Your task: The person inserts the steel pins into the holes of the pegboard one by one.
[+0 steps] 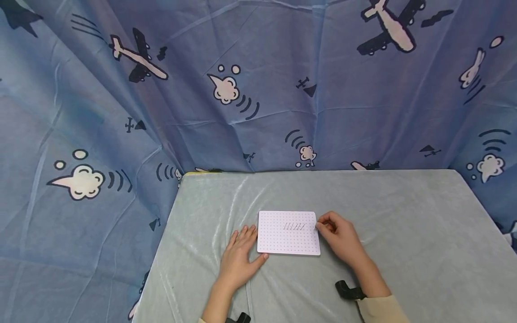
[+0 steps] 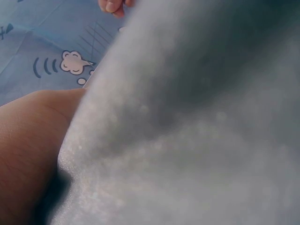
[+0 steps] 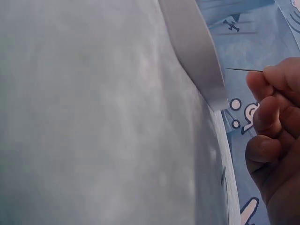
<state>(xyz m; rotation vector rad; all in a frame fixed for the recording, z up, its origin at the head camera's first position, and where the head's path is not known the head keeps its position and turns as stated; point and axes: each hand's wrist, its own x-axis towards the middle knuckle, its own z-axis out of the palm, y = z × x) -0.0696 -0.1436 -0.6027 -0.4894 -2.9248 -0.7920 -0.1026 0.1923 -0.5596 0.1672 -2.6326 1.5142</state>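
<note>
A white board [image 1: 282,244] with a grid of small dots lies on the cloth-covered table in the head view. Several thin dark slanted needles [image 1: 294,226] form a short row in its upper right half. My left hand [image 1: 238,264] rests with fingers extended along the board's left side, thumb by its lower left corner. At the board's right edge, my right hand [image 1: 341,237] pinches a thin needle [image 3: 241,70] between thumb and index finger, the pointed end sticking out. The right wrist view shows the board's side edge [image 3: 197,51] near that tip. The left wrist view is mostly blurred cloth.
Pale grey-green cloth [image 1: 404,215] covers the table. A blue curtain [image 1: 274,89] printed with planes and clouds hangs behind it and at the sides. Black wrist straps [image 1: 349,290] sit at both wrists.
</note>
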